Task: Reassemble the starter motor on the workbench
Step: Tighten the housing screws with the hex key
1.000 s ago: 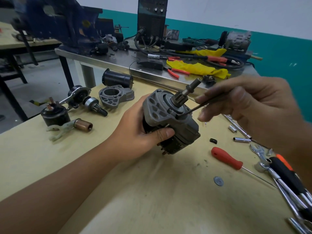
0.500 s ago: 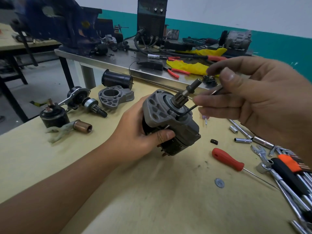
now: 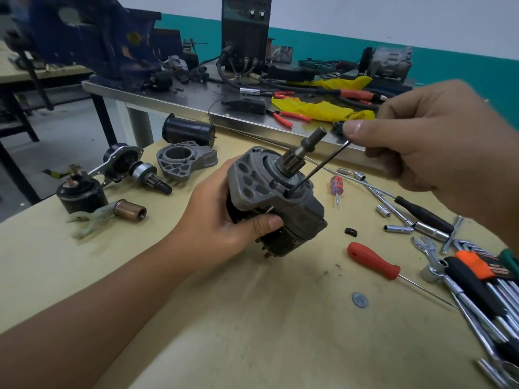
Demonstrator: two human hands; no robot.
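Tool set (image 3: 477,287) cut off by right edge; blurred blue vise (image 3: 84,37).

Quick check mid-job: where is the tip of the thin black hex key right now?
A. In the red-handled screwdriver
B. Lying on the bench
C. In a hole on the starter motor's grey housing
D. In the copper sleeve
C: the right hand pinches the hex key, whose tip sits in the grey housing of the starter motor gripped by the left hand.

Both arms are bare, no sleeve, glove, watch or ring showing: the left hand (image 3: 224,220), at the picture's center, has a short thumbnail with a dark rim, and the right hand (image 3: 427,141), at 2 o'clock, has short, pale nails.
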